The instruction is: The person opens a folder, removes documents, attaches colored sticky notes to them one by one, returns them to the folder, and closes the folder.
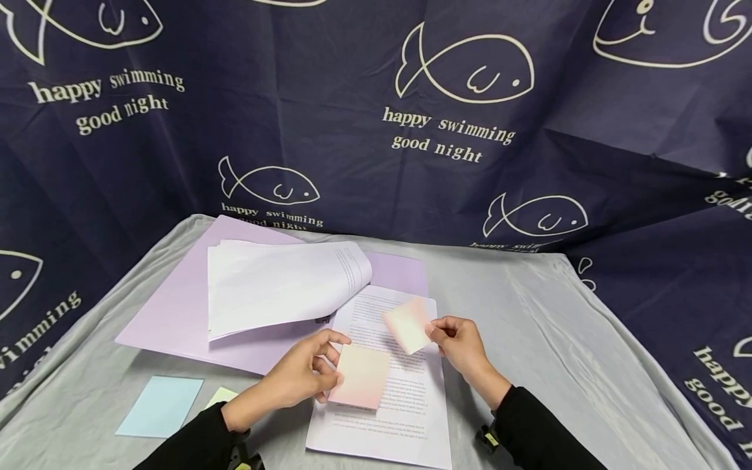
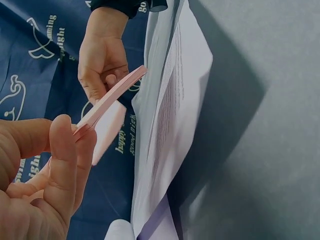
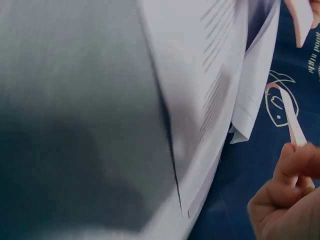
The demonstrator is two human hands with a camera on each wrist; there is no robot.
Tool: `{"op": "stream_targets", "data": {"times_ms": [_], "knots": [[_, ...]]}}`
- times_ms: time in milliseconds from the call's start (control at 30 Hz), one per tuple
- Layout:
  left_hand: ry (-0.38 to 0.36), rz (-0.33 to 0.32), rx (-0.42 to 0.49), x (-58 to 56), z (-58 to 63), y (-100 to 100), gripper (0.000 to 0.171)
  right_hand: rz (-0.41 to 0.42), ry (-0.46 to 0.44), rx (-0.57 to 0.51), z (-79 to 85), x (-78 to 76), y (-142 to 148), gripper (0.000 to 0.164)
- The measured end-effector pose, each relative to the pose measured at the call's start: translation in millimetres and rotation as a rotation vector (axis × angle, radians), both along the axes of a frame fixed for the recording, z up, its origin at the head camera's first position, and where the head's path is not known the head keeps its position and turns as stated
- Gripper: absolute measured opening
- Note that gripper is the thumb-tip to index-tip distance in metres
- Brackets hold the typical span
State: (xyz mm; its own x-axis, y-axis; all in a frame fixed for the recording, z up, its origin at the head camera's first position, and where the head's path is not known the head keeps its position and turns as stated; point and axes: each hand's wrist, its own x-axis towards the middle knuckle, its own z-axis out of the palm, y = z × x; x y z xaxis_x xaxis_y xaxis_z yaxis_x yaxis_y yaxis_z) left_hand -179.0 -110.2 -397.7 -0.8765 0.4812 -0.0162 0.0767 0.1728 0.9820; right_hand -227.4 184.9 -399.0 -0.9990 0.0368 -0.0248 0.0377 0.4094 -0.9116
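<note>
My left hand [image 1: 302, 371] holds a pad of cream-to-pink sticky notes [image 1: 361, 376] by its left edge, over the printed page. In the left wrist view the pad [image 2: 111, 99] shows edge-on, with a visible thickness, between fingers and thumb. My right hand [image 1: 464, 346] pinches a single pink-and-cream sticky note [image 1: 407, 324] at its right corner, apart from the pad. That note [image 3: 291, 115] looks thin and slightly curled in the right wrist view. Below both hands lies a printed document [image 1: 405, 418], its upper sheets [image 1: 282, 281] folded over to the left.
A lilac folder [image 1: 170, 313] lies beneath the document on a grey cloth-covered table [image 1: 499, 294]. At the front left rest a light blue sticky pad [image 1: 160, 406] and a pale green one [image 1: 220, 396], partly hidden by my left arm. A dark blue fish-print curtain [image 1: 352, 130] hangs behind.
</note>
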Motion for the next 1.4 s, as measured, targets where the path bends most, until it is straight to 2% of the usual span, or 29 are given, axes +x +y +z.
{"op": "stream_targets", "data": {"times_ms": [167,267,400,500,567,667,833,1067,1300,1400], "knots": [[0.005,-0.04,-0.018,2.9,-0.4,-13.7,0.057,0.062,0.143,0.166,-4.0,1.5,0.0,0.006],[-0.012,-0.07,-0.026,6.1,-0.5,-25.2,0.057,0.11,0.327,0.309,-7.9,2.2,-0.6,0.004],[-0.056,-0.077,-0.051,11.1,-0.3,-41.5,0.057,0.165,0.643,0.507,-15.2,-0.6,-2.1,0.007],[-0.073,-0.08,-0.069,14.1,-0.6,-53.7,0.056,0.192,0.843,0.601,-19.3,-4.1,-3.1,0.013],[-0.078,-0.082,-0.079,15.8,-0.9,-62.0,0.056,0.206,0.942,0.638,-21.0,-6.8,-3.6,0.017],[-0.078,-0.082,-0.092,17.9,-2.3,-73.8,0.056,0.223,1.042,0.674,-22.7,-10.9,-3.9,0.024],[-0.083,-0.074,-0.123,22.1,-6.5,-89.2,0.054,0.241,1.112,0.719,-23.7,-16.3,-5.5,0.029],[-0.127,-0.064,-0.153,27.7,-11.6,-98.6,0.051,0.26,1.107,0.745,-25.0,-18.3,-6.7,0.03],[-0.071,-0.024,-0.289,31.0,-11.9,-94.6,0.052,0.277,1.038,0.773,-25.6,-15.1,-9.0,0.026],[-0.023,-0.013,-0.357,32.9,-13.0,-91.8,0.049,0.289,1.005,0.794,-25.5,-12.5,-10.6,0.025]]}}
